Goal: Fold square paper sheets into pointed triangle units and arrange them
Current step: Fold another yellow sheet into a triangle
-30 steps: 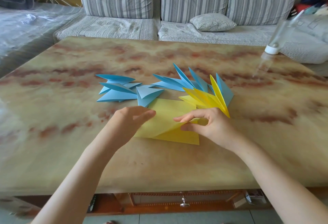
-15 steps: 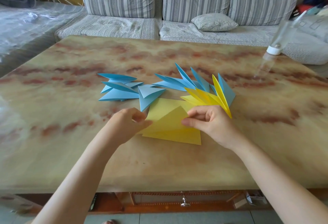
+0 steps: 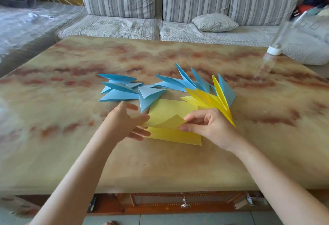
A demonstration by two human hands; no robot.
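Note:
A yellow paper sheet lies on the marble-patterned table in front of me, with one corner lifted and folded back. My right hand pinches that lifted corner between thumb and forefinger. My left hand has spread fingers and holds the sheet's left edge, thumb above and fingers below. Behind the sheet lie folded blue triangle units, a fan of more blue units and a fan of yellow units.
A clear plastic bottle with a white cap stands tilted at the table's far right. A striped grey sofa with a cushion runs behind the table. A drawer with a metal knob sits under the front edge.
My right hand has raised the sheet's corner off the stack. My left hand has opened its fingers and slid slightly left along the sheet's edge.

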